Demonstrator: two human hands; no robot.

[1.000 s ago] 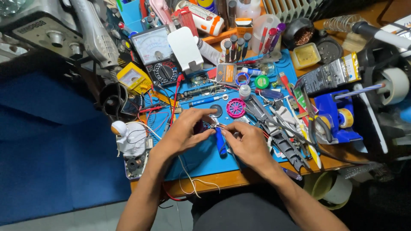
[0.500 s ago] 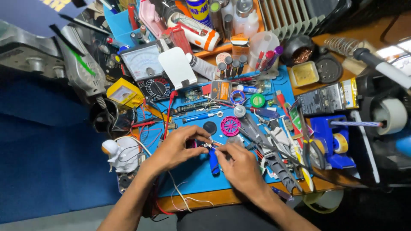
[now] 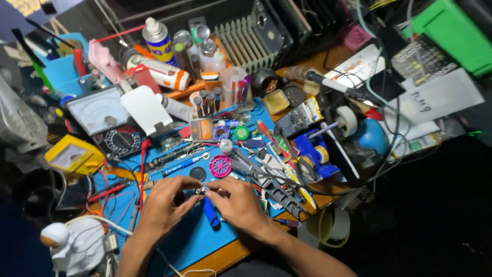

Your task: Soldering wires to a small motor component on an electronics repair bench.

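My left hand (image 3: 165, 201) and my right hand (image 3: 237, 201) meet over a blue work mat (image 3: 192, 238), fingertips pinched together on a small metal part (image 3: 201, 191). The part is too small to make out in detail. A blue-handled tool (image 3: 211, 214) lies on the mat just under my right hand. A pink toothed wheel (image 3: 220, 166) and a dark round disc (image 3: 197, 173) rest on the mat just beyond my fingers.
The bench is crowded: an analog multimeter (image 3: 102, 120), a yellow meter (image 3: 73, 155), a spray can (image 3: 158, 39), tweezers and pliers (image 3: 266, 177), tape rolls (image 3: 347, 120), red wires (image 3: 105, 192), a white figurine (image 3: 72, 243) at front left. The wooden table edge (image 3: 230, 255) runs below my hands.
The view has swung right and up, so the bench sits further left in frame. Both hands stay pinched together on the small part over the mat.
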